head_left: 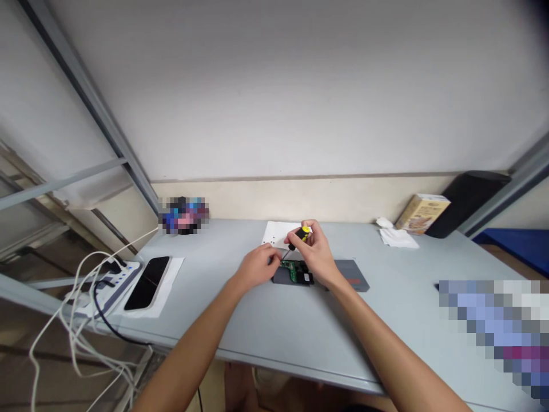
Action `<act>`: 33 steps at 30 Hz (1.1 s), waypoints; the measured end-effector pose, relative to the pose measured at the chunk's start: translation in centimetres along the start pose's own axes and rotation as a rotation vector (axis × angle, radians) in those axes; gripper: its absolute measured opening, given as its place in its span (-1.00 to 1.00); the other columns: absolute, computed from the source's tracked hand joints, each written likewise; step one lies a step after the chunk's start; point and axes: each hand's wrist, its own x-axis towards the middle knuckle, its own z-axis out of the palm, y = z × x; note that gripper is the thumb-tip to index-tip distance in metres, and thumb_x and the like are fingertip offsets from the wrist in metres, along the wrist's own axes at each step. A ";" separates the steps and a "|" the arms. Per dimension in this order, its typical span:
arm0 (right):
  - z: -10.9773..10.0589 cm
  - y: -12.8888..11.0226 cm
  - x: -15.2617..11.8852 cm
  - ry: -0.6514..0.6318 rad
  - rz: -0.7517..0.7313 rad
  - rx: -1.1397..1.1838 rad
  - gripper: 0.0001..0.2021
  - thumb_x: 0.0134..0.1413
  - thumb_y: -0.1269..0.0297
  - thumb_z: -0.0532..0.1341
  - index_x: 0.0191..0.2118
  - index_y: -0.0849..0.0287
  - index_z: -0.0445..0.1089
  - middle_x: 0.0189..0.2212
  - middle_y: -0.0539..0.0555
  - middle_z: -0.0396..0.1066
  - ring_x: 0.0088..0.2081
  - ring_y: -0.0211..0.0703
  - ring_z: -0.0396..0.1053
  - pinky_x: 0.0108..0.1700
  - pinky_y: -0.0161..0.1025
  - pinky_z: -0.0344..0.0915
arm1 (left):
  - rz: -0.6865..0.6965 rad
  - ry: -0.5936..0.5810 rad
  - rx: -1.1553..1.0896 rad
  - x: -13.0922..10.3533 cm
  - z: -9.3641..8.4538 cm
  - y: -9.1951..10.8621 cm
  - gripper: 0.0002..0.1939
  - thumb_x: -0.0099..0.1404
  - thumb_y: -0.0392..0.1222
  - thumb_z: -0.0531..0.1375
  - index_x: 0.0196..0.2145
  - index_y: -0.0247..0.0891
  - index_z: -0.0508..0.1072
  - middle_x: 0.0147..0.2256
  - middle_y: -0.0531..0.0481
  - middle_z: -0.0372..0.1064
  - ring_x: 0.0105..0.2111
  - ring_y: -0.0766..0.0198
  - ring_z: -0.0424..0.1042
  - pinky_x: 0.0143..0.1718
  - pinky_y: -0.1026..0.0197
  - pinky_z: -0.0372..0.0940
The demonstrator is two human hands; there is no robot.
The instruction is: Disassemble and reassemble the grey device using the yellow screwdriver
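Note:
My right hand is closed around a screwdriver with a black and yellow handle. Its thin shaft slants down to the left, toward the upper left of a green circuit board with black parts. My left hand rests at the board's left end, thumb and fingers pinched together close to the screwdriver's tip. Whatever those fingertips hold is too small or hidden. Under the board lies a flat dark grey piece, and a grey panel with a reddish mark extends right of my right wrist.
Behind my hands lies a white sheet with several small dark specks. To the left are a phone and a power strip with tangled cables. At the back right stand a carton, crumpled tissue and a black cylinder.

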 end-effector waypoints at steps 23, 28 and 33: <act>1.5 0.3 1.6 0.004 0.004 0.105 -0.61 0.12 -0.13 0.38 -0.31 0.06 0.31 -0.25 0.05 0.51 -0.13 -0.10 0.51 -0.01 -0.14 0.41 | -0.004 -0.019 0.009 0.1 0.0 -0.1 -0.77 0.37 -0.29 0.10 -0.33 -0.13 0.55 -0.27 0.06 0.47 -0.33 0.27 0.45 -0.23 0.24 0.28; 2.9 0.3 1.7 -0.014 0.049 0.196 -0.52 0.06 -0.14 0.42 -0.32 0.02 0.15 -0.45 -0.09 0.44 -0.40 -0.20 0.45 -0.24 -0.21 0.40 | 0.014 -0.025 0.033 0.2 0.3 -0.5 -0.77 0.39 -0.27 0.09 -0.33 -0.15 0.55 -0.30 0.05 0.44 -0.34 0.25 0.43 -0.25 0.23 0.27; 2.9 0.0 1.4 0.016 0.032 0.223 -0.59 0.16 -0.22 0.32 -0.19 0.01 0.36 -0.58 -0.16 0.14 -0.55 -0.28 0.12 -0.47 -0.28 0.09 | 0.008 -0.038 0.013 0.1 0.1 -0.3 -0.77 0.40 -0.27 0.08 -0.31 -0.16 0.54 -0.28 0.04 0.46 -0.31 0.26 0.44 -0.22 0.24 0.27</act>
